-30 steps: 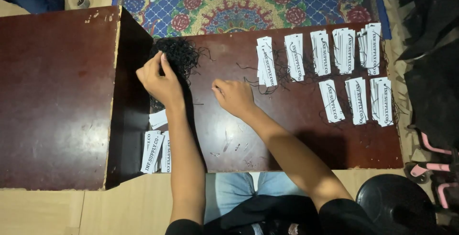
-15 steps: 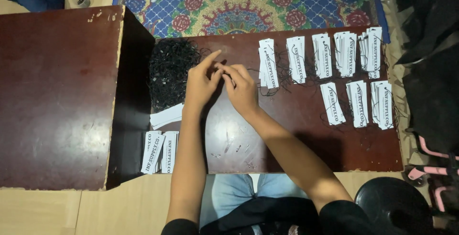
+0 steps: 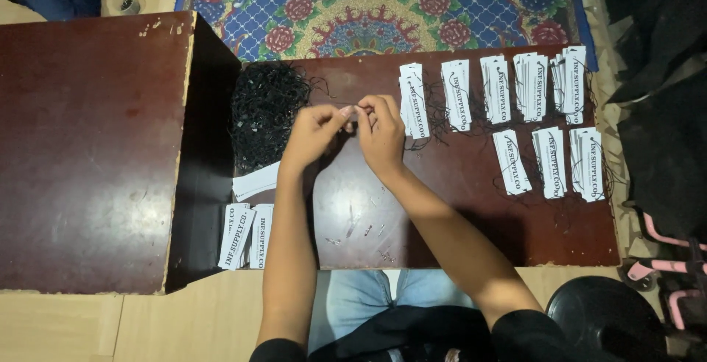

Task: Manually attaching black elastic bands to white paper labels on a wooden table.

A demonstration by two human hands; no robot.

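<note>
**Tags strung along the far edge, more waiting**

Both hands meet mid-table: the left hand (image 3: 313, 130) and right hand (image 3: 381, 132) pinch a small item, too small to identify. Finished-looking tag stacks (image 3: 549, 122) line the table's (image 3: 456, 237) far-right side; a heap of black strings (image 3: 266, 111) and loose tags (image 3: 247, 233) wait at the left edge.

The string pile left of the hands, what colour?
Black; the string pile shows best in the head view.

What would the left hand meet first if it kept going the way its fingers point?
The left hand points up-right, fingertips already meeting the right hand. That comes first; beyond lies a white tag stack.
</note>
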